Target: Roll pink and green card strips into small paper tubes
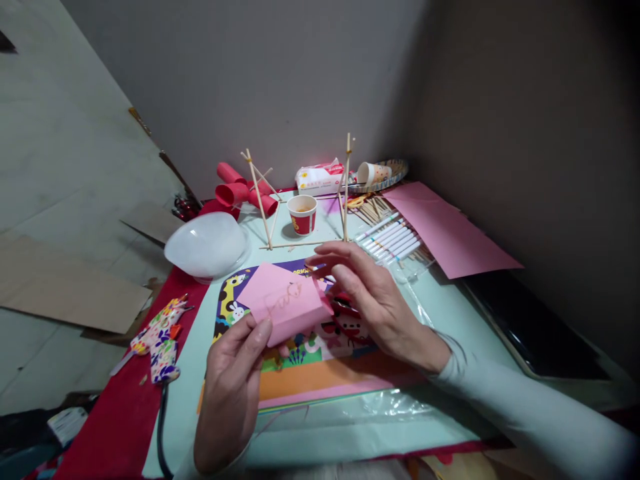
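A folded piece of pink paper (293, 313) with a brownish drawn line on it is pinched in my left hand (235, 373), thumb on top, above a colourful picture sheet (300, 387). Just right of the paper is my right hand (375, 300), its fingers curled; a thin dark-tipped object shows at the fingertips, too small to name. Another flat pink piece (263, 283) lies behind the held paper. Something red and shiny (345, 310) is partly hidden beneath my right hand.
Behind stand a stick frame (259, 200) and a red-and-white cup (302, 217). White markers (393, 237) and a large pink sheet (450, 230) lie right. A translucent bowl (206, 245) and a patterned glue gun (163, 340) sit left. Red paper rolls (233, 193) lie at the back.
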`<control>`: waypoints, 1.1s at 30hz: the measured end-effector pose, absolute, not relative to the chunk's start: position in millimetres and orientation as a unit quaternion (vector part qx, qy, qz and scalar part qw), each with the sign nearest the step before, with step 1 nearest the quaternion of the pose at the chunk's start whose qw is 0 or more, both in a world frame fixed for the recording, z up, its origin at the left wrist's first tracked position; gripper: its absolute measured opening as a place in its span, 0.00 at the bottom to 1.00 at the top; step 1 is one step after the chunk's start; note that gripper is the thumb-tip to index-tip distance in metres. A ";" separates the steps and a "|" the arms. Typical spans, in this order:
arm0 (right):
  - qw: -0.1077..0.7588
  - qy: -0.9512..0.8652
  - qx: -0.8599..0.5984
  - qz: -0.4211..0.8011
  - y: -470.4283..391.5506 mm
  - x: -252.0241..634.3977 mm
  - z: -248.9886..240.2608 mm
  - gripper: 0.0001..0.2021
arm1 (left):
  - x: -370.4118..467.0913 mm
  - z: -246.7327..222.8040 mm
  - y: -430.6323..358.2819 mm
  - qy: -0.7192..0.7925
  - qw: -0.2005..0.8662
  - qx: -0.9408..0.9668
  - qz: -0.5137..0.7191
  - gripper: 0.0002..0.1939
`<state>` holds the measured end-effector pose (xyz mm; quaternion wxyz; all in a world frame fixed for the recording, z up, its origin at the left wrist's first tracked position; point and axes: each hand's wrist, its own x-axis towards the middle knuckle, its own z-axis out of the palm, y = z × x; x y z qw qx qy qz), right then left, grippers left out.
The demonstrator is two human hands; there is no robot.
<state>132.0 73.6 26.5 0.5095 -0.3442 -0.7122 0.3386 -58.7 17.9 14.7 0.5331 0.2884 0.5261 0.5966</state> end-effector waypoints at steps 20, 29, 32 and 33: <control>0.442 -0.882 -0.158 0.035 70.3 129.4 21.9 0.08 | -72.5 15.2 22.8 0.413 0.685 0.174 0.575 0.16; 0.461 -0.854 -0.226 0.081 62.4 127.0 35.7 0.05 | -76.3 7.3 19.2 0.508 0.545 0.305 0.593 0.21; 0.467 -0.843 -0.242 0.113 62.8 126.9 33.0 0.06 | -75.1 9.1 21.8 0.513 0.540 0.302 0.595 0.21; 0.469 -0.839 -0.247 0.126 63.0 126.9 31.5 0.07 | -74.7 9.0 22.4 0.514 0.541 0.299 0.595 0.21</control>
